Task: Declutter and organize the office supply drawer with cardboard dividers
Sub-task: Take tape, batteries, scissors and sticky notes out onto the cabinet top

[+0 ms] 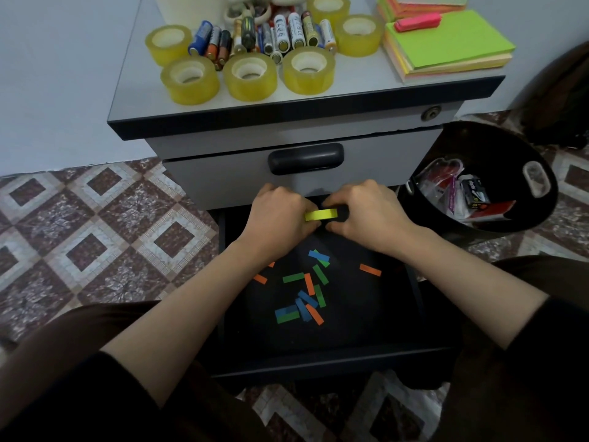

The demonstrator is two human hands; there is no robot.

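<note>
With left hand [280, 215] and right hand [366, 212] knuckle to knuckle at 12 o'clock of the open drawer [366, 323], pinching one thin yellow stack of sticky flags [321, 214] between curled fingertips, an end in each. Held just above the drawer floor, close under the shut upper drawer front. Cannot tell whether squaring the stack or peeling off a leaf.

Scattered over the dark floor from centre toward 6 o'clock: loose flags [306, 291] in blue, green and orange, several overlapping, one orange strip lying apart toward 3 o'clock.

Likely to handle as near-weightless, limp paper: easily creased, bent or flicked away, perhaps tacky at one end. Lying flat, so hard to lift straight up. Better to slide a nail under a short end, or to sweep a few together and pinch across the long edges. Best to grip the stack lightly by its narrow sides, keeping the leaves aligned.

Up at 12 o'clock, on the bench [366, 87]: tape rolls [248, 74], batteries [280, 33] and, toward 1 o'clock, sticky-note pads [446, 49]. At 3 o'clock of the drawer, a black bin [494, 145] holding wrappers. No cardboard dividers in sight, so probably early in the sorting.
</note>
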